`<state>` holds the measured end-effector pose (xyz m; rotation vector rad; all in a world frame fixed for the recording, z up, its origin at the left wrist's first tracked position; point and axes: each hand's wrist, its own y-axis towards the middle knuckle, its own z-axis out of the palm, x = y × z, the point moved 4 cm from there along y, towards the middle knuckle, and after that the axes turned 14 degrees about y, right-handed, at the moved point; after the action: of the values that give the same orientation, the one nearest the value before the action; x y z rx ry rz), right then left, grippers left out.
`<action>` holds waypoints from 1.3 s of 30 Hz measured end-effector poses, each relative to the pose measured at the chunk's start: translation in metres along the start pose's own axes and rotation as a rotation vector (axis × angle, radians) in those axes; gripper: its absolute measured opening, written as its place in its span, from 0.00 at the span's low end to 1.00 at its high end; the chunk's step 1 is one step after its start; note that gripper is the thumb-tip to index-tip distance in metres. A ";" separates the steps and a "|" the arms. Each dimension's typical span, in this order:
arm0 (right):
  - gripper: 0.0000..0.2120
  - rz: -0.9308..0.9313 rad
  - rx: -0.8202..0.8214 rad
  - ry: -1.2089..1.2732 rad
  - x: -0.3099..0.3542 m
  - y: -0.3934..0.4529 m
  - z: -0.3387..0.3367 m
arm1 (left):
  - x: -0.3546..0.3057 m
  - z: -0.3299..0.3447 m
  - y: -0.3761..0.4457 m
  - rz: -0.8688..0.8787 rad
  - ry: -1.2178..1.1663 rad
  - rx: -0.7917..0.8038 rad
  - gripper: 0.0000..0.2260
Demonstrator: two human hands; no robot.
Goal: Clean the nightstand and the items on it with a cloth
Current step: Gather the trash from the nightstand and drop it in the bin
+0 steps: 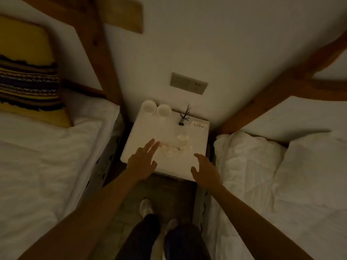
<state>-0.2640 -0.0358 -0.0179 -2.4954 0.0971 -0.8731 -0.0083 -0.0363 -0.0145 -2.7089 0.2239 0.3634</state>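
Observation:
A white nightstand (150, 128) stands between two beds. Near its middle lies a crumpled whitish cloth (176, 148). Two white cups (148, 106) (164, 110) sit at the back left corner. A small dark reed diffuser (183, 117) and a white panel with small dots (199, 125) are at the back right. My left hand (143, 159) hovers over the front left of the top, fingers apart, fingertips just left of the cloth. My right hand (205, 170) is over the front right corner, fingers spread, holding nothing.
White bedding lies on the left bed (47, 166) and the right bed (281, 175). A striped yellow pillow (28, 81) leans at the left headboard. A wall switch plate (188, 83) is above the nightstand. My legs and shoes (146, 206) stand in the narrow gap.

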 end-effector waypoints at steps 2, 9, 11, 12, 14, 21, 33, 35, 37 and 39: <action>0.28 0.039 -0.011 -0.001 -0.010 0.025 0.003 | 0.001 0.012 0.022 -0.010 -0.005 0.007 0.32; 0.28 0.081 0.090 -0.062 -0.055 0.127 0.025 | -0.003 0.085 0.095 -0.063 0.009 0.117 0.30; 0.29 0.092 0.108 -0.078 -0.064 0.153 0.034 | -0.009 0.105 0.112 -0.067 0.005 0.153 0.29; 0.31 0.102 0.123 -0.093 -0.068 0.164 0.040 | -0.013 0.117 0.120 -0.069 -0.013 0.183 0.30; 0.35 0.095 0.146 -0.116 -0.077 0.185 0.053 | -0.019 0.137 0.137 -0.069 -0.036 0.213 0.30; 0.40 -0.072 0.180 -0.239 -0.087 0.235 0.081 | -0.015 0.181 0.168 -0.109 0.024 0.190 0.27; 0.18 -0.175 0.081 -0.095 -0.075 0.246 0.061 | -0.005 0.162 0.162 -0.230 -0.279 -0.057 0.11; 0.16 -0.201 0.060 -0.053 -0.067 0.243 0.049 | -0.005 0.150 0.160 -0.302 -0.306 -0.070 0.11; 0.13 -0.236 0.032 -0.022 -0.060 0.239 0.037 | -0.005 0.139 0.155 -0.450 -0.356 -0.076 0.14; 0.11 -0.273 0.019 -0.007 -0.051 0.233 0.025 | -0.005 0.126 0.147 -0.608 -0.477 -0.102 0.15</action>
<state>-0.2683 -0.2185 -0.1738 -2.5312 -0.2582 -0.9670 -0.0711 -0.1182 -0.1782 -2.5229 -0.7447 0.8159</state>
